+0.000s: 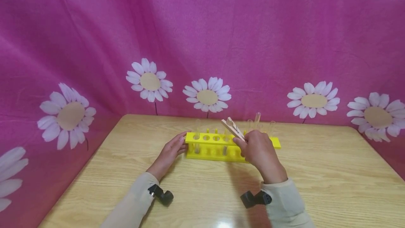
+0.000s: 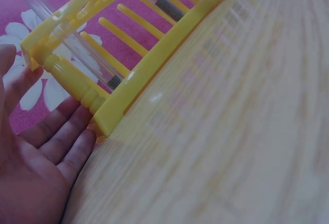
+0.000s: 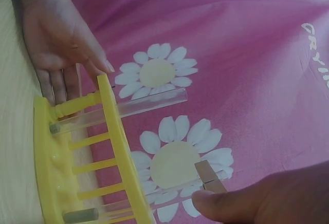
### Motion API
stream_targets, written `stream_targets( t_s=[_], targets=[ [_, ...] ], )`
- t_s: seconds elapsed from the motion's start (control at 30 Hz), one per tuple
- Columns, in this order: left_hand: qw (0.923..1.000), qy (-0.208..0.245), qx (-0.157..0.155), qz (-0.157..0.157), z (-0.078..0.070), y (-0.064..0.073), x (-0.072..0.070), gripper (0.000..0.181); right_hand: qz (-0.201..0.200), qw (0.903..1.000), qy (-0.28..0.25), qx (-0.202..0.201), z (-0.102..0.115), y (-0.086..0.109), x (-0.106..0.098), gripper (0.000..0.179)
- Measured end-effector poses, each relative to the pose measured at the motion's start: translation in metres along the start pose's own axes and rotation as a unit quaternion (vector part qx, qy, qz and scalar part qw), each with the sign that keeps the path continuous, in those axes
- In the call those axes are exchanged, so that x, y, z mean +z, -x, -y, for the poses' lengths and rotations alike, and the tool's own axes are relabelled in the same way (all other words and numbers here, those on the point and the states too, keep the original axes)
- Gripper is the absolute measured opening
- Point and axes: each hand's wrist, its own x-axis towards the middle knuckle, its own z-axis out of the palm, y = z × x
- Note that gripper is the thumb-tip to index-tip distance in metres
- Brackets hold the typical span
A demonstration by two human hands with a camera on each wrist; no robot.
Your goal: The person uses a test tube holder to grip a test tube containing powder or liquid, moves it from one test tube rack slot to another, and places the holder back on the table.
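A yellow test tube rack (image 1: 205, 156) stands on the table. My left hand (image 1: 171, 152) is at its left end, fingers touching the end post (image 2: 72, 80) and the top plate. My right hand (image 1: 261, 150) holds a wooden test tube clamp (image 1: 233, 128) above the rack, tilted up to the left. In the right wrist view the clamp (image 3: 208, 175) overlaps the upper part of a clear test tube (image 3: 167, 195) that stands in the rack. Another test tube (image 3: 154, 101) is in the leftmost hole. Dark material (image 2: 168, 9) lies at the bottom of the tubes.
More clear test tubes (image 1: 257, 117) rise at the rack's right part, behind my right hand. Yellow pegs (image 2: 123, 36) line the rack's back. The wooden table (image 1: 332, 171) ends at a pink curtain (image 1: 253, 45) printed with white flowers.
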Motion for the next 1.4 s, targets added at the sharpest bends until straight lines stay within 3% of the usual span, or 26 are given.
stream_targets(
  t_s=[0.2,1.07,1.27,1.4],
  targets=[
    [0.9999,-0.01,0.0,-0.003,0.002,0.001,-0.001,0.057,0.031,0.9992,-0.012,0.023,0.0,0.0,0.002,0.034],
    [0.9999,-0.011,0.006,0.004,0.0,0.002,-0.001,0.056,0.061,0.9975,0.023,0.028,-0.004,-0.002,0.011,0.033],
    [0.9998,-0.02,-0.005,-0.004,-0.001,0.001,-0.001,0.047,0.063,0.9972,0.033,0.024,-0.006,-0.003,0.012,0.034],
    [0.9999,-0.011,0.002,-0.001,0.0,0.0,-0.001,0.052,0.075,0.9959,0.038,0.033,-0.006,-0.004,0.013,0.034]
  ],
)
